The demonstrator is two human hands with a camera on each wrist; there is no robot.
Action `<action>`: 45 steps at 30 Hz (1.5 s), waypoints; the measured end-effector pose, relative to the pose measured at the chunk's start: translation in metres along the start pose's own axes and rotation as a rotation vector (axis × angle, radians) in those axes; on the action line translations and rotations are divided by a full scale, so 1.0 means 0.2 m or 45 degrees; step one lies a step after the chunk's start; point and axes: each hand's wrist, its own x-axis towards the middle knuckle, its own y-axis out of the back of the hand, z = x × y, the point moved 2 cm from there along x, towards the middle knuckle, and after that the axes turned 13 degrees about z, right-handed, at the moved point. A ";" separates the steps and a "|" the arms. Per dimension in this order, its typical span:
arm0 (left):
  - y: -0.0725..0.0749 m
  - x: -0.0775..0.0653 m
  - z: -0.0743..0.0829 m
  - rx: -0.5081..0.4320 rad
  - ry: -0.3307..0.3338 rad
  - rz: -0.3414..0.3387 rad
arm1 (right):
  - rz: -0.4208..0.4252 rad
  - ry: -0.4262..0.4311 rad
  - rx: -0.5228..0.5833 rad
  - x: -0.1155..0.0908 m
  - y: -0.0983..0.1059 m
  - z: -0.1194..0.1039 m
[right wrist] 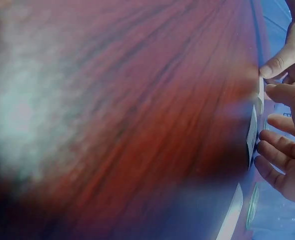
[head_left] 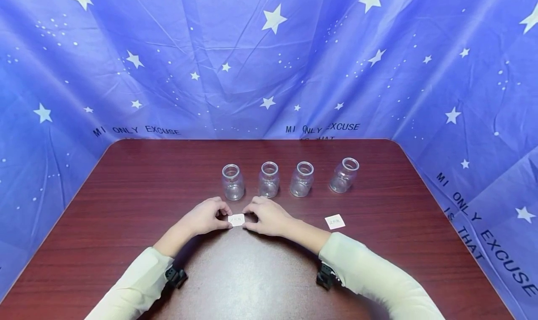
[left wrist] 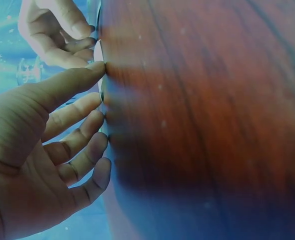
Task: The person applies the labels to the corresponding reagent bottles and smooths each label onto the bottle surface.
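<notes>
A small white paper card (head_left: pixel 236 220) with handwriting lies low at the table, between my two hands. At its left end my left hand (head_left: pixel 207 216) pinches it, thumb at the near corner and index finger at the far one. Opposite, my right hand (head_left: pixel 270 217) holds the right end in the same way, thumb nearer me. The left wrist view has the left thumb (left wrist: pixel 87 77) and fingertips close along the tabletop, the other fingers loosely curved. Seen from the right wrist, another white card (right wrist: pixel 252 135) lies by the right fingertips; the right hand hides part of that area in the head view.
Several clear glass jars stand in a row beyond the hands, from the leftmost jar (head_left: pixel 233 188) to the rightmost jar (head_left: pixel 342 181), all without lids. A second written card (head_left: pixel 335 222) lies to the right on the dark red wooden table (head_left: pixel 138 184). A blue starry curtain (head_left: pixel 235 91) hangs behind.
</notes>
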 end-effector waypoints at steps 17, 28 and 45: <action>0.00 -0.01 -0.01 -0.003 -0.013 -0.001 | -0.011 0.005 -0.049 0.03 -0.03 -0.02; 0.02 -0.02 -0.03 -0.191 0.027 0.039 | 0.094 -0.025 0.010 0.00 0.02 0.01; -0.01 -0.01 -0.01 -0.480 0.193 -0.086 | 0.183 -0.022 0.074 -0.05 0.07 0.04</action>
